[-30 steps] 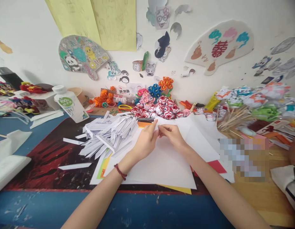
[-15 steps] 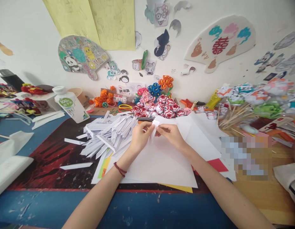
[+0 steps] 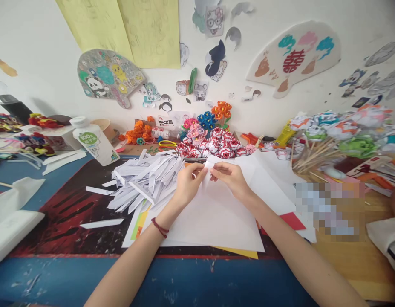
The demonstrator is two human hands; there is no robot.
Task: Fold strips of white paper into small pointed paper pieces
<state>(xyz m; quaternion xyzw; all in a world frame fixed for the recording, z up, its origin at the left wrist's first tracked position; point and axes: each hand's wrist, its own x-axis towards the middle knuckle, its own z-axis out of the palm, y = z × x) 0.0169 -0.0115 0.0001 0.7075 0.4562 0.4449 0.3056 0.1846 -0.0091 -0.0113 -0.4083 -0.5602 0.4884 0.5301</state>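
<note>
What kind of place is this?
Probably a craft corner: there's a heap of white paper strips, a bunch of red-and-white flowers that look handmade, and decorated fan shapes on the wall.

Head camera: is looking forward and down from the wearer's head
Blue tabletop point(image 3: 184, 277): is lying nearest, along the bottom
Left hand point(image 3: 188, 183) and right hand point(image 3: 233, 179): are showing mid-view
White wall point(image 3: 261, 111): is facing the camera, farther off
</note>
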